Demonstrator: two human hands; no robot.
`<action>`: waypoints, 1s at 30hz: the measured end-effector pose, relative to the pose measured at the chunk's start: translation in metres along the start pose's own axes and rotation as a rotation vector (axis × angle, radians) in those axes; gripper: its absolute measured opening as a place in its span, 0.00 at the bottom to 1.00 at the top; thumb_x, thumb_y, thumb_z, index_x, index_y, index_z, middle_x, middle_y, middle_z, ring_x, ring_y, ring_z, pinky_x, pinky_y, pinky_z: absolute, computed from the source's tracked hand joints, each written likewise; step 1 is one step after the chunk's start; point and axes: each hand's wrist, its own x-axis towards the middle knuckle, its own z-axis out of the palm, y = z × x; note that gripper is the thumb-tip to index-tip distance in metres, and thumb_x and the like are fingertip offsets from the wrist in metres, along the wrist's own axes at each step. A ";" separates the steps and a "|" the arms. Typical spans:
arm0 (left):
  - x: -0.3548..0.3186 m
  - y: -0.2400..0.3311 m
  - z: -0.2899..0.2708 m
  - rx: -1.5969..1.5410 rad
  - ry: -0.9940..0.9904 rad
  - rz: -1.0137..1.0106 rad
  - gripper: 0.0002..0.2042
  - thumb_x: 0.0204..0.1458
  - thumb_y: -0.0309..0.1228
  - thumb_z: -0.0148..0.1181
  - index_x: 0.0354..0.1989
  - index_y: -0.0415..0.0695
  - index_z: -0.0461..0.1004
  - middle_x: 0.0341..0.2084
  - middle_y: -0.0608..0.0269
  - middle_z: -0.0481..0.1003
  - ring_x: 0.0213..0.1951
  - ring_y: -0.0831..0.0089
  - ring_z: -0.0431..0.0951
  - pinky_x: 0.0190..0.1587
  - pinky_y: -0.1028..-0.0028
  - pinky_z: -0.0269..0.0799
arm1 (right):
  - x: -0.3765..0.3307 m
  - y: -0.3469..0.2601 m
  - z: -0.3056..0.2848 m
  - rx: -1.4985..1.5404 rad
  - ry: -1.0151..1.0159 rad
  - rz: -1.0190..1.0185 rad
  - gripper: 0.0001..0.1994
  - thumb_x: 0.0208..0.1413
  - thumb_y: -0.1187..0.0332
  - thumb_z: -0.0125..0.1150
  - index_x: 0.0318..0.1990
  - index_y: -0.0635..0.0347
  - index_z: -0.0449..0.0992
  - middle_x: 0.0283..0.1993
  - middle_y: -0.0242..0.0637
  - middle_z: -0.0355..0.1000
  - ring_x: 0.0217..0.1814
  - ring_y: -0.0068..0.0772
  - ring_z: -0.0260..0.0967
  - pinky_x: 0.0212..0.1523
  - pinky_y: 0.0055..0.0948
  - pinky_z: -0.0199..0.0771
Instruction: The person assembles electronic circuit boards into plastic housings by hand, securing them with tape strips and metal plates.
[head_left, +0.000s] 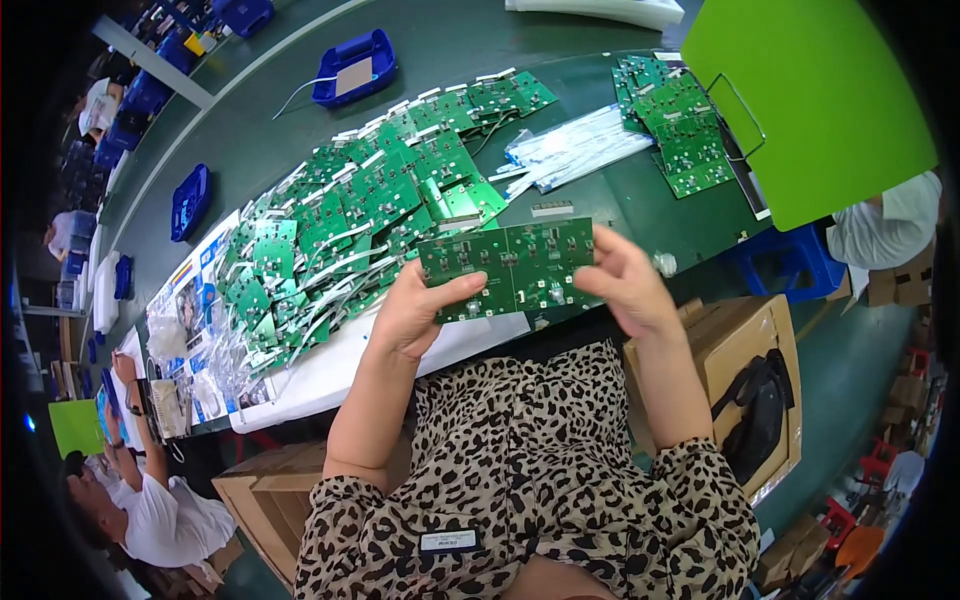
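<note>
Green circuit board [528, 270] is gripped by left hand [408, 308] and right hand [632, 284] — seemingly being inspected; steady support is needed next.

A blue tray [384, 62] held a flat tan card [354, 77], and another blue tray [190, 203] sat to the left. On the right, a big bright green sheet [820, 105] was near a blue stool [803, 275]. Below, a black bag [757, 425] touched a big brown box [705, 345].

Grn bench [620, 190] has lg PCB pile [365, 195], wht strips [575, 145], smaller PCB stack [685, 125] R & wht sheet [300, 390] nr edge.
</note>
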 end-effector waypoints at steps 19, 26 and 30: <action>-0.013 0.008 -0.033 -0.268 -0.121 -0.067 0.20 0.44 0.20 0.57 0.47 0.32 0.61 0.36 0.50 0.72 0.36 0.65 0.76 0.40 0.68 0.73 | 0.026 0.037 0.018 0.333 -0.129 0.266 0.21 0.49 0.75 0.56 0.52 0.66 0.61 0.47 0.37 0.67 0.48 0.24 0.65 0.49 0.25 0.65; -0.017 0.010 -0.056 0.065 0.057 -0.015 0.23 0.43 0.19 0.57 0.50 0.37 0.62 0.41 0.58 0.71 0.41 0.74 0.72 0.44 0.75 0.68 | 0.021 0.042 -0.008 -0.952 -0.094 0.230 0.24 0.43 0.69 0.62 0.49 0.66 0.63 0.45 0.41 0.66 0.46 0.38 0.64 0.46 0.29 0.63; -0.020 0.011 -0.051 0.243 0.144 0.124 0.19 0.42 0.20 0.59 0.44 0.38 0.64 0.37 0.62 0.71 0.38 0.78 0.71 0.39 0.80 0.67 | 0.026 0.034 -0.004 -1.482 -0.048 -0.180 0.21 0.42 0.69 0.62 0.46 0.62 0.66 0.40 0.40 0.67 0.44 0.38 0.63 0.44 0.29 0.64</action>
